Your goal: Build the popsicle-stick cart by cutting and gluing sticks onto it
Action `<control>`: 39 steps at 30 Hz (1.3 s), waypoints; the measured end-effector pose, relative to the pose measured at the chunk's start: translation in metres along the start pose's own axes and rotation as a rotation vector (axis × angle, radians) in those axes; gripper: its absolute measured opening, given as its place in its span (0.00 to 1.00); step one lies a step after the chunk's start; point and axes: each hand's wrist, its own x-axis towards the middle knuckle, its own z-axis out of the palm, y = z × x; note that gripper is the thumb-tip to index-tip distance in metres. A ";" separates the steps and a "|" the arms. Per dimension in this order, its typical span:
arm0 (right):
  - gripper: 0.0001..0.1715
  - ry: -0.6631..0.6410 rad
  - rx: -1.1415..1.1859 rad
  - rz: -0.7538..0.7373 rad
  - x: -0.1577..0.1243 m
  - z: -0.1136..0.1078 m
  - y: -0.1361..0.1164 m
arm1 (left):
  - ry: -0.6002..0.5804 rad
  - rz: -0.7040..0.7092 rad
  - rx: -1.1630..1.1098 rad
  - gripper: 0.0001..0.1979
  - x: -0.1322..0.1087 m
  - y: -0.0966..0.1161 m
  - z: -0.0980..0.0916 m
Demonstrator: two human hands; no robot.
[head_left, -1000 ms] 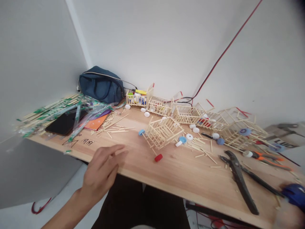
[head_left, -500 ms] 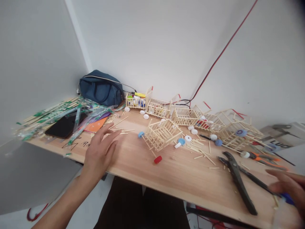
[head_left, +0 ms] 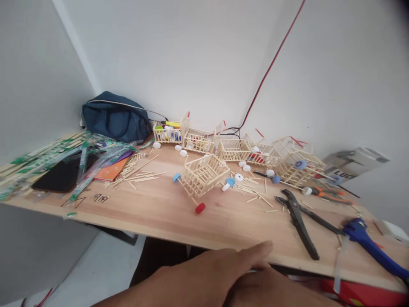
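My left hand (head_left: 207,270) reaches across the front edge of the table, palm down, its index finger stretched out. It lies over my right hand (head_left: 265,288), and the two touch. The fingers of my right hand are hidden; a small shiny bit shows between the hands, too little to name. Beyond them a small cart of wooden sticks (head_left: 204,175) sits tilted on the table. It has a red bottle cap (head_left: 200,208) and a blue bottle cap (head_left: 177,177) as wheels. To the right lie black pliers (head_left: 298,226) and a blue-handled tool (head_left: 373,243).
Several stick carts (head_left: 233,150) line the wall. Loose cut sticks (head_left: 140,175) and white caps (head_left: 238,178) lie scattered. At left are a phone (head_left: 60,172), plastic-wrapped sticks (head_left: 41,149) and a blue pouch (head_left: 116,117). Orange-handled pliers (head_left: 332,195) and a carton (head_left: 354,162) stand right.
My left hand has left the tabletop and moved right and down to the front edge. My right hand has come in from the far right to meet it. The view has shifted right.
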 end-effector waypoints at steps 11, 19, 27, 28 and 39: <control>0.13 0.463 -0.232 0.125 0.024 -0.022 0.046 | 0.852 -0.193 0.101 0.06 -0.027 -0.021 -0.068; 0.10 0.540 -0.179 0.014 0.066 0.012 0.017 | 0.910 -0.234 0.219 0.19 -0.009 -0.049 -0.128; 0.11 0.578 -0.217 0.090 0.068 0.018 0.034 | 0.767 -0.242 0.110 0.17 0.019 -0.069 -0.138; 0.11 0.577 -0.212 0.100 0.067 0.019 0.037 | 0.764 -0.244 0.097 0.17 0.020 -0.072 -0.139; 0.14 0.545 -0.148 0.182 0.067 0.029 0.063 | 0.722 -0.169 0.072 0.10 0.023 -0.079 -0.145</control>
